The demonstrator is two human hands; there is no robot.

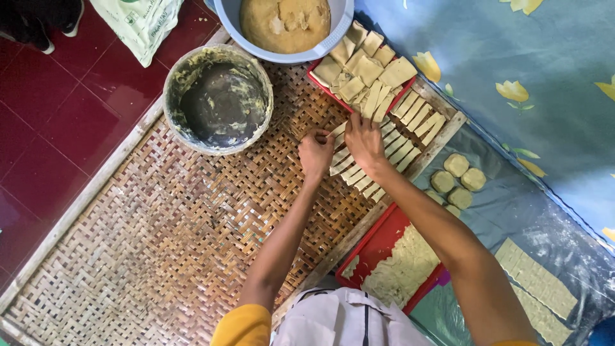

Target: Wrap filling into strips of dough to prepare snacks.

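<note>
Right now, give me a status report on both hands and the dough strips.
Left hand and right hand pinching one dough strip together. Row of strips laid on woven tray. Empty smeared bucket beside left hand.

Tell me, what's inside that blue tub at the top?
The blue tub holds a tan, doughy mass with paler lumps on top. Its bottom is covered, and the picture's upper edge cuts the tub off.

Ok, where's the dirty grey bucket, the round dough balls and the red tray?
grey bucket [219,102], head view, on its smeared inside bottom.
round dough balls [456,164], head view, on the top ball.
red tray [378,242], head view, on its bare floor.
</note>
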